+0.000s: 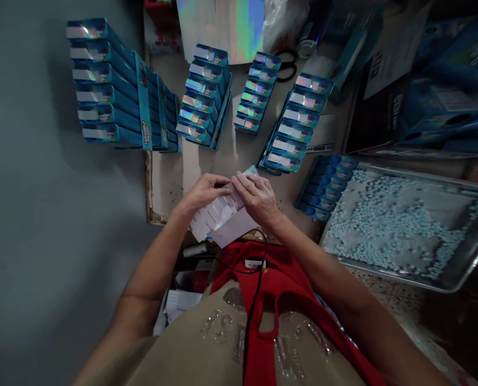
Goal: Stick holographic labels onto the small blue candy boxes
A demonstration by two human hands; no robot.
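Just above the table's front edge, both my hands work at a white sticker sheet [226, 210] with pale rectangular strips and a shiny, rainbow-tinted surface. My left hand [206, 192] grips its upper left part, fingers bent over the strips. On the other side, my right hand [258, 197] is closed on the sheet's upper right part, its fingers pressed together and pointing up-left. The two hands' fingertips nearly meet. What lies under the fingertips is hidden. A plain white flap of paper [235, 229] hangs below the hands.
Stacks of blue boxes with shiny labels [97, 95], [202, 96], [258, 92], [297, 123] stand across the table. More blue boxes [323, 187] are beside a metal tray [460, 281] of small pale-blue pieces. Black scissors [289, 65] lie behind. A grey wall [29, 187] bounds the left.
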